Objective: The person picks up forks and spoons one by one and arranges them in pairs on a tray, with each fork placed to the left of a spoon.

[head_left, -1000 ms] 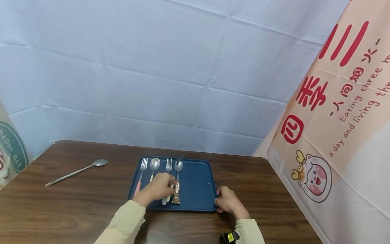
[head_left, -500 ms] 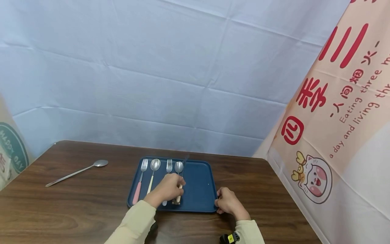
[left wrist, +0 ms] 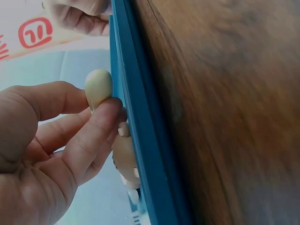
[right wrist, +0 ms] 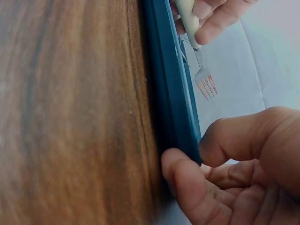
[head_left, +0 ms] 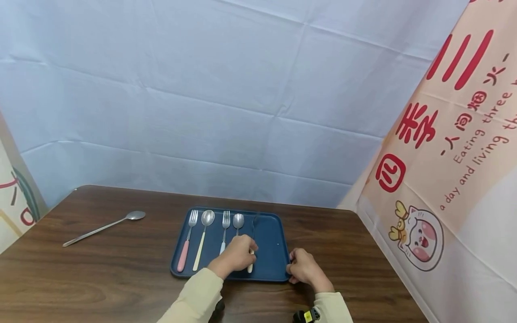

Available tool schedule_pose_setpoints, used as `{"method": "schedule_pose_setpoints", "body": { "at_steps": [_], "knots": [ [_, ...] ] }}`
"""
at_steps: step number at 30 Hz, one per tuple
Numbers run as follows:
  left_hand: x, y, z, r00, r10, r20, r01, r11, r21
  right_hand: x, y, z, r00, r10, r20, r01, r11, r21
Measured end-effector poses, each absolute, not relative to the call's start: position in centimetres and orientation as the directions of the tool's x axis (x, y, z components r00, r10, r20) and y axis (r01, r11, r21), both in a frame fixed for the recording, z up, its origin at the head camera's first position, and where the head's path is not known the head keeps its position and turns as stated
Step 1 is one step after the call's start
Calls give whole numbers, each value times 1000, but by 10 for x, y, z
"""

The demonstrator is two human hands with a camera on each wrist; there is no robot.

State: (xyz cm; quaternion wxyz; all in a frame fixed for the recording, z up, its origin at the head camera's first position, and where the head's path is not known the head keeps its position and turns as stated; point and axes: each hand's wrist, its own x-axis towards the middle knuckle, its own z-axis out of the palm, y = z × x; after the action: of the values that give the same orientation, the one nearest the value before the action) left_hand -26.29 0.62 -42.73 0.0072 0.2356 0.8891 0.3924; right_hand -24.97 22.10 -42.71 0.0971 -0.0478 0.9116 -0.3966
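Observation:
My left hand (head_left: 238,253) pinches a cream-handled fork (right wrist: 190,21) over the dark blue tray (head_left: 267,253). In the right wrist view the fork's tines point away from that hand. My right hand (head_left: 304,268) grips the tray's near right corner between thumb and fingers. On the tray, from the left, lie a pink-handled fork (head_left: 183,255), a cream-handled spoon (head_left: 199,252), a pale blue-handled fork (head_left: 223,246) and a spoon (head_left: 238,220). The left hand hides that last spoon's handle in the head view; a brown decorated handle end (left wrist: 124,154) shows in the left wrist view.
A long metal spoon (head_left: 135,216) lies apart on the wooden table (head_left: 121,273), left of the tray. White cloth (head_left: 202,112) hangs behind the table, and a printed cloth (head_left: 456,188) hangs along the right side.
My left hand has moved right with the cream-handled fork, from over the pale blue-handled fork to the right of the last spoon. The right hand keeps its place at the tray corner.

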Motion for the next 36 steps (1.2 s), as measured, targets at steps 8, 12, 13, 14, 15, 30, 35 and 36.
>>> {"method": "schedule_pose_setpoints", "body": {
  "at_steps": [8,12,13,14,15,30,35,36],
  "knots": [
    [-262,21,-425,-907,395,146,384,633,672,-250,221,-428,-975,-178,-133,-25,685,-728],
    [-262,26,-424,-917,378,129,364,657,660,-250,221,-428,-974,-178,-138,-23,687,-726],
    [-262,27,-424,-917,381,121,359,654,666,-250,221,-428,-975,-176,-138,-21,685,-728],
    [-263,28,-425,-916,386,112,355,647,674,-250,221,-428,-975,-175,-138,-19,684,-729],
    [-263,28,-425,-915,388,109,355,648,674,-250,221,-428,-975,-173,-138,-18,683,-730],
    [-263,35,-425,-929,368,43,302,684,664,-252,221,-428,-975,-177,-134,-25,689,-724],
    [-261,37,-423,-929,369,44,315,721,617,-250,220,-428,-978,-167,-122,-28,692,-721],
    [-260,37,-423,-929,368,46,318,729,606,-249,220,-428,-978,-166,-124,-26,692,-722]
  ]
}}
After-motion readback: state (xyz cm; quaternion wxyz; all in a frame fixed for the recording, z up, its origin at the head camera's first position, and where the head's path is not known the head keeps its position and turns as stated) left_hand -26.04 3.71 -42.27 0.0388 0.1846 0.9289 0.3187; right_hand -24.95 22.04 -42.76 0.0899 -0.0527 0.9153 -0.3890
